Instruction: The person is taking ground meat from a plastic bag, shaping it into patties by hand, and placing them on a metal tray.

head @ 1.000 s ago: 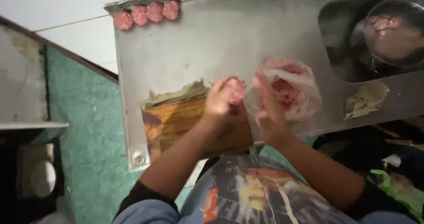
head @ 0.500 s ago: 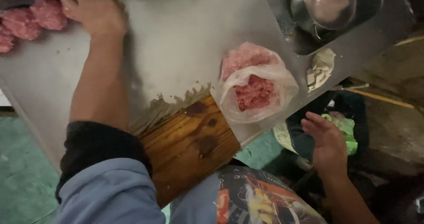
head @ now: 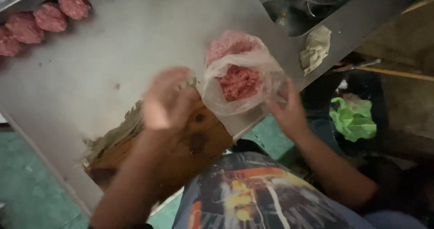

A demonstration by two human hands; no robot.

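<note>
- Since half a second ago the left hand [head: 168, 98] has come back from the meatballs [head: 40, 16] at ten o'clock to the middle, beside the bag; the right hand [head: 287, 111] has risen from below the edge to the bag's side.
- Steel table [head: 113, 66]: fills the upper frame, tilted, its near edge running from seven to two o'clock.
- Wooden board [head: 181, 143]: at six o'clock on the table's near edge, partly under the left forearm.
- Bag [head: 239, 80]: clear plastic, open, holding pink minced meat, at centre, just at three o'clock of the left hand.
- Left hand: blurred, fingers loosely open, holding nothing that can be made out, over the board's far corner.
- Right hand: fingers touch the bag's four o'clock side; whether they pinch the plastic I cannot tell.
- Meatballs: a row at the table's ten o'clock corner, well apart from both hands.
- Rag [head: 316, 46]: crumpled, pale, at two o'clock.
</note>
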